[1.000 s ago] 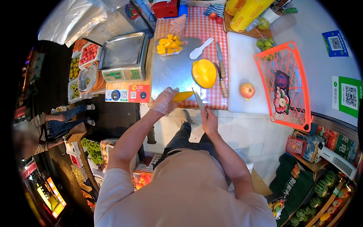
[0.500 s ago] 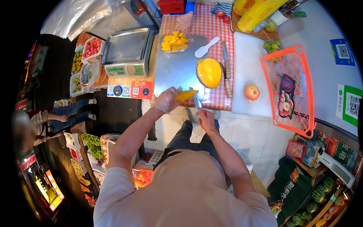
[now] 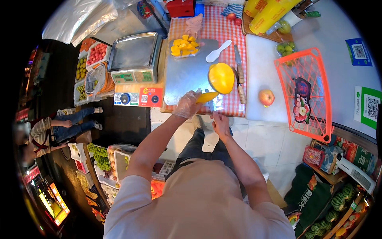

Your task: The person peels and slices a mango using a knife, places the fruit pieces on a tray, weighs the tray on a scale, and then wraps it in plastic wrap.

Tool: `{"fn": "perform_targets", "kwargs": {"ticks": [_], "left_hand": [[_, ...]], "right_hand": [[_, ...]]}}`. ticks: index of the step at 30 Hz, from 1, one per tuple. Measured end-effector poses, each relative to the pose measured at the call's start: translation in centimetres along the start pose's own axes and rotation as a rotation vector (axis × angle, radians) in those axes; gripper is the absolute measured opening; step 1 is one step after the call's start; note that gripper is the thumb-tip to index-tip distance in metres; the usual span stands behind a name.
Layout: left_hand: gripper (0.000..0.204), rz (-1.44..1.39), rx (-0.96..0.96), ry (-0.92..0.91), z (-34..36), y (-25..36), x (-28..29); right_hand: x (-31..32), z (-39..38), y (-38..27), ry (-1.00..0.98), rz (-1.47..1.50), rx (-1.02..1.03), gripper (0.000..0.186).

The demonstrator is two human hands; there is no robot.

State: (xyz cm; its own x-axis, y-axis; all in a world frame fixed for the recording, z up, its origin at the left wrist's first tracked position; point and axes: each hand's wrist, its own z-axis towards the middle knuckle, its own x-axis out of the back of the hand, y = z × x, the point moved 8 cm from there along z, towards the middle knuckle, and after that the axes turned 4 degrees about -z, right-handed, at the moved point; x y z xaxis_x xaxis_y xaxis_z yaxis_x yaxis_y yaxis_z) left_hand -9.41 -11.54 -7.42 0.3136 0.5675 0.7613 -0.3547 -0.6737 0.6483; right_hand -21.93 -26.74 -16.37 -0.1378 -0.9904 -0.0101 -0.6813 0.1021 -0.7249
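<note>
My left hand (image 3: 188, 105), in a clear plastic glove, grips a long yellow mango slice (image 3: 207, 97) near the front edge of a grey cutting board (image 3: 181, 75). Bare, my right hand (image 3: 221, 125) is closed round a knife (image 3: 212, 105), whose blade reaches up to the slice; whether it is in the flesh I cannot tell. Just beyond lies a large piece of yellow mango (image 3: 221, 78). Mango chunks fill a clear tray (image 3: 183, 55) at the board's far end. A white spoon (image 3: 218, 51) rests between tray and large piece.
Knives with wooden handles (image 3: 241, 92) lie right of the board on the checked cloth (image 3: 217, 24). Further right are a white board (image 3: 258, 71), an apple (image 3: 266, 98) and an orange plastic basket (image 3: 280, 95). A scale (image 3: 133, 51) stands left. A person (image 3: 47, 133) is beyond.
Both hands, the mango slice and the knife have shifted slightly right in the picture. The slice's tip now sits closer to the large mango piece. Both grips stay the same.
</note>
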Motion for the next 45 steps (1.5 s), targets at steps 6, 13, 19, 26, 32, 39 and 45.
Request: {"fn": "perform_targets", "kwargs": {"ticks": [6, 13, 19, 26, 32, 39, 45], "left_hand": [[0.049, 0.054, -0.034, 0.001, 0.1, 0.6, 0.2], [0.043, 0.135, -0.011, 0.073, -2.2, -1.7, 0.6], [0.042, 0.157, -0.013, 0.077, -2.8, -2.1, 0.7], [0.038, 0.139, 0.006, 0.072, -1.9, -1.2, 2.1], [0.041, 0.179, -0.184, -0.074, 2.7, 3.4, 1.9], [0.034, -0.036, -0.096, -0.166, 2.8, 0.6, 1.1], [0.029, -0.547, 0.326, 0.475, -0.6, -3.0, 6.9]], "right_hand": [[-0.8, -0.7, 0.7, 0.038, -0.022, -0.006, 0.042], [-1.6, -0.5, 0.4, 0.084, -0.123, 0.069, 0.043], [-3.2, -1.0, -0.4, 0.050, -0.158, 0.062, 0.046], [-3.9, -0.3, 0.3, 0.045, -0.200, 0.076, 0.045], [-5.1, 0.2, 0.6, 0.016, -0.147, 0.144, 0.047], [-8.6, 0.6, 0.9, -0.091, -0.129, 0.176, 0.045], [-7.8, -2.4, -0.9, -0.228, -0.015, 0.048, 0.039]]}}
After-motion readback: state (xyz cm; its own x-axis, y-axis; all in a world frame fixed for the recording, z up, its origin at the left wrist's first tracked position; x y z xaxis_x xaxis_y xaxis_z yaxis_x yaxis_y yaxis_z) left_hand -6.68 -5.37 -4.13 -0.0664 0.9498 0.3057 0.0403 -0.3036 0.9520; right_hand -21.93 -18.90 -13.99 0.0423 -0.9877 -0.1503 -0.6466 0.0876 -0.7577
